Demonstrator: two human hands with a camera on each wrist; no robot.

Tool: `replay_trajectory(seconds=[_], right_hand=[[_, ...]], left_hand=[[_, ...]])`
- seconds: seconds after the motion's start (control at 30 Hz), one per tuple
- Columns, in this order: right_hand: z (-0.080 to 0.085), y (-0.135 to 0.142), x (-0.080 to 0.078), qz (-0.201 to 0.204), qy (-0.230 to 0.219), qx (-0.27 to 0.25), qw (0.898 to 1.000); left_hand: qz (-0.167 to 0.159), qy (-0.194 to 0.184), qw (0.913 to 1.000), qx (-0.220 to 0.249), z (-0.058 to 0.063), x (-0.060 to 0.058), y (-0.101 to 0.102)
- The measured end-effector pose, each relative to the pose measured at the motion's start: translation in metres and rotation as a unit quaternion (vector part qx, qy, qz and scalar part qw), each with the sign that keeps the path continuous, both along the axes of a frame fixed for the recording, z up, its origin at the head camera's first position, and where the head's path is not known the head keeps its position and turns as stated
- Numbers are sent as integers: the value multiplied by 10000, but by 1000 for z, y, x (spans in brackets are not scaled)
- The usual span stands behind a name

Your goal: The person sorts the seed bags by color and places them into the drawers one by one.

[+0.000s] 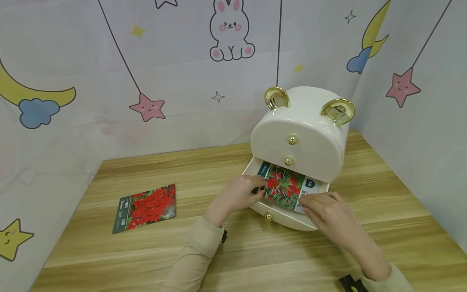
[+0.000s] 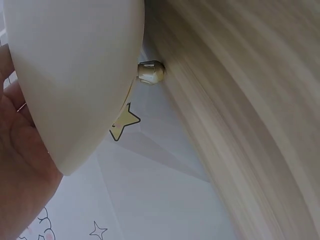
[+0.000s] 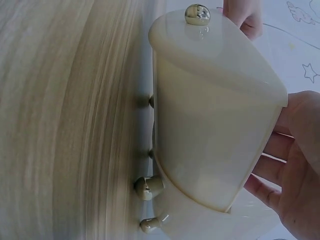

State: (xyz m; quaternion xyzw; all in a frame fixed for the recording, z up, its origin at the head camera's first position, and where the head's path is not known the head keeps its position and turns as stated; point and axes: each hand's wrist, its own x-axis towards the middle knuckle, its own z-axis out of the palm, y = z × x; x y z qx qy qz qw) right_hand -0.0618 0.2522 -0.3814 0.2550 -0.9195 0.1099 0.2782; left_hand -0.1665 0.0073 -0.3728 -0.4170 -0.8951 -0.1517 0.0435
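A seed packet (image 1: 282, 186) with red flowers and green leaves lies in the pulled-out bottom drawer (image 1: 290, 221) of a white bear-shaped drawer box (image 1: 297, 134). My left hand (image 1: 238, 194) reaches over the drawer's left side, fingertips at the packet's left end. On the other side, my right hand (image 1: 330, 213) rests its fingers on the packet's right end. The right wrist view shows these fingers (image 3: 272, 170) fairly straight over the drawer wall (image 3: 215, 120). In the left wrist view the drawer front hides most of the left fingers.
A second seed packet (image 1: 147, 209) with red flowers lies on the wooden table (image 1: 120, 263) at the left. Gold ears (image 1: 338, 111) top the box, and a gold knob (image 1: 268, 216) sticks out from the drawer front. A printed cloth wall (image 1: 189, 134) stands behind.
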Motion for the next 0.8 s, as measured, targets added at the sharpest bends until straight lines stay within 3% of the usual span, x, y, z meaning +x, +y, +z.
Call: replay_trajectory(seconds=[0.8], right_hand=[[7, -7, 7, 83, -76, -36, 9999]], left_hand=[[-549, 1053, 9924, 333, 0, 23, -15]])
